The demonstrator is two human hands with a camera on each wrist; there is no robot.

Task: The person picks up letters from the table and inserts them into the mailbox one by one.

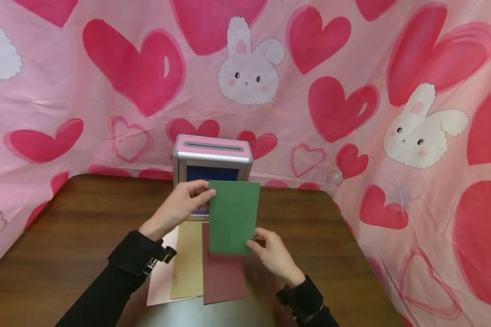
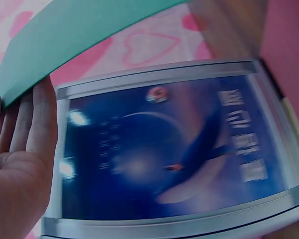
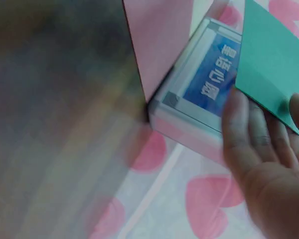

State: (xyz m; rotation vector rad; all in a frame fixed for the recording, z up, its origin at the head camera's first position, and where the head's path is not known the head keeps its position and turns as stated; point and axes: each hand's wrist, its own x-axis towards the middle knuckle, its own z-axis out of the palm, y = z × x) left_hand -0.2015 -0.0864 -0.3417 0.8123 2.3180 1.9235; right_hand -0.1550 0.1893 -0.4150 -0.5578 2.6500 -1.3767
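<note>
A green card [image 1: 234,218] is held up in the air between both hands. My left hand [image 1: 183,200] pinches its upper left corner, thumb in front and fingers behind. At the lower right corner my right hand [image 1: 272,254] pinches it the same way. Behind the card stands a silver-framed box [image 1: 212,154] with a pink top and a slot in that top. Its blue printed front [image 2: 179,149] fills much of the left wrist view. In the right wrist view the green card [image 3: 269,64] covers part of the box front.
Below the green card, a dark red card [image 1: 224,281], a tan card [image 1: 188,263] and a pale pink card [image 1: 160,277] lie partly overlapped on the brown wooden table [image 1: 98,218]. A pink cloth [image 1: 270,113] with hearts and rabbits hangs behind the table.
</note>
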